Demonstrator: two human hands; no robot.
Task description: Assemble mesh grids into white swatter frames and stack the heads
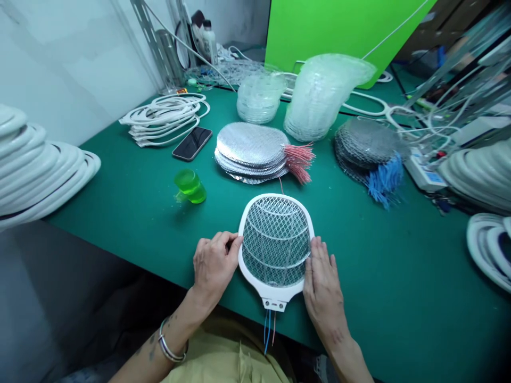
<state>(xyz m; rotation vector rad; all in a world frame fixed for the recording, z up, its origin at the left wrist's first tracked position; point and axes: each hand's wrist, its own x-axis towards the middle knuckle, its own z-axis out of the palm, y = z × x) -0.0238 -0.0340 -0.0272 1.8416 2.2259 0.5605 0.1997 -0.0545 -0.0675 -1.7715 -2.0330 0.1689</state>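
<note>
A white mosquito swatter head (276, 240) with metal mesh in its oval frame lies on the green table near its front edge. Blue and reddish wires (267, 332) hang from its neck past the edge. My left hand (215, 266) has curled fingers and grips the frame's left rim between thumb and fingers. Along the right rim rests my right hand (323, 287), fingers stretched out and touching the frame. Beyond the head sits a stack of silvery mesh sheets (251, 146) with red wires (298, 159).
Dark mesh sheets (365, 143) with blue wires lie at right. Clear plastic stacks (319, 96) stand behind. A phone (192, 143), a green tub (190, 186) and white frames (163, 118) are left. Tall frame piles flank the table (399, 266), left (35, 170) and right (483, 175).
</note>
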